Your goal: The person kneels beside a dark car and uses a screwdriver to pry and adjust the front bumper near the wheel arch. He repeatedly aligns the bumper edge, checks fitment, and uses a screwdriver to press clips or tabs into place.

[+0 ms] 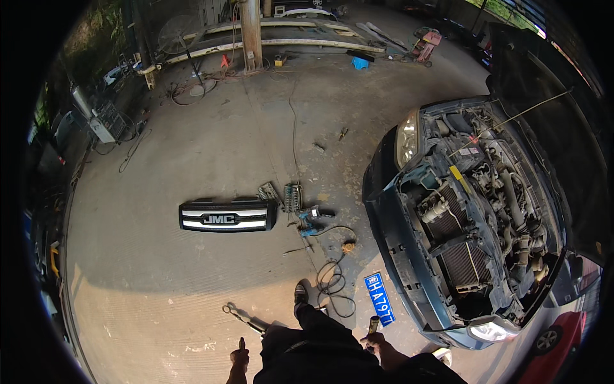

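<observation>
At the bottom, my left hand [239, 357] is closed around a small dark object [242, 343], which I cannot identify. My right hand [377, 344] grips a dark cylindrical tool [373, 325], perhaps a flashlight, near the blue licence plate [379, 298] on the floor. To the right stands a dark blue vehicle with its hood up, its front bumper [407, 269] and engine bay [499, 192] in view. A black and silver front grille [219, 215] lies on the floor beside an open socket set [291, 198]. Blue power tools [309, 222] lie next to the set.
A coiled hose [336, 288] lies by my shoe [301, 293]. A long metal tool with a ring end [242, 319] is left of my legs. A thin prop rod [513, 120] supports the hood. Farther off stand a rusty post [251, 36], a blue stool [359, 63] and a fan [182, 38].
</observation>
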### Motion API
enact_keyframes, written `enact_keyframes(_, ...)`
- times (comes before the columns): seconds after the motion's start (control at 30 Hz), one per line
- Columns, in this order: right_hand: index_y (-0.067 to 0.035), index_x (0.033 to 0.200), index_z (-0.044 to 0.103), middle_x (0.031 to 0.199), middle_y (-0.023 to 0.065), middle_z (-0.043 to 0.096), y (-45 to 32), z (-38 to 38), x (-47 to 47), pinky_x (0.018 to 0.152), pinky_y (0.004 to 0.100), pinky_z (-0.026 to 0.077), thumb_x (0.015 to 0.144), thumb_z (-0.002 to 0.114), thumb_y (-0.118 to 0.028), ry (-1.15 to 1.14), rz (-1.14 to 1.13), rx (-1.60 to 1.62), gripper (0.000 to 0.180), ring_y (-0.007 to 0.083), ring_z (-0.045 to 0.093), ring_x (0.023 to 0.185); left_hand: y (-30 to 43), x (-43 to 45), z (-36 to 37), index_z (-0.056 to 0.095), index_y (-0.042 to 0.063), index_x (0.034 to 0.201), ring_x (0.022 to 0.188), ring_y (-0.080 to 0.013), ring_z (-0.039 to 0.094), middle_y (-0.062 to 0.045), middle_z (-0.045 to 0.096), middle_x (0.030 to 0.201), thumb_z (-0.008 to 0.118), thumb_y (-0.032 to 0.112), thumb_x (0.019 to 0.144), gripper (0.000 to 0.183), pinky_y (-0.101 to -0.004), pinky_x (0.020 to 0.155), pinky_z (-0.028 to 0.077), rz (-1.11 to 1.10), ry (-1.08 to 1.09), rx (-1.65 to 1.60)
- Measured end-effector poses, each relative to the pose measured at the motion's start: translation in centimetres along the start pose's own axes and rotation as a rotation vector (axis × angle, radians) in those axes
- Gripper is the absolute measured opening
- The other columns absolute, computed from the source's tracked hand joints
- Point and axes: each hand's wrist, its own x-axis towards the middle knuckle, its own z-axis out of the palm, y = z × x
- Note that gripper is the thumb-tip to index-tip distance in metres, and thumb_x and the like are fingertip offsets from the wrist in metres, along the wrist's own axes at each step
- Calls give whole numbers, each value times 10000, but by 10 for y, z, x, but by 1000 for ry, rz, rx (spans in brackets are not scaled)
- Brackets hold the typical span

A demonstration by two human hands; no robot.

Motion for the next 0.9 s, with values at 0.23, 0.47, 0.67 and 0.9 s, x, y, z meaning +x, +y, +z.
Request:
enact_keyframes(0.23,-108,764,603,662,2,576,-261,57,12,465,289,428,766,864,-74,-43,-608,141,263,113,537,533,181,52,35,566,92,642,365,-96,384,19,417,493,682,190,867,271,-307,362,252,3,-80,64)
enact_keyframes(0.47,-71,806,634,705,24,622,-448,100,19,478,302,454,747,870,-60,72,-572,215,244,134,555,541,377,155,53,664,-18,757,554,-241,578,-68,596,615,679,369,880,406,-402,512,438,225,-71,526)
enact_keyframes(0.67,-47,862,615,713,52,620,-488,130,23,498,343,485,744,875,-65,113,-319,288,286,155,580,573,538,249,57,637,83,805,372,-162,437,-1,490,532,707,216,832,153,-339,360,316,97,-180,122)
enact_keyframes(0.9,-51,921,677,784,95,686,-500,156,32,541,373,510,890,745,-45,118,22,330,74,193,604,592,717,320,80,565,100,708,384,-111,405,25,456,530,695,136,813,170,-312,365,268,58,-120,67)
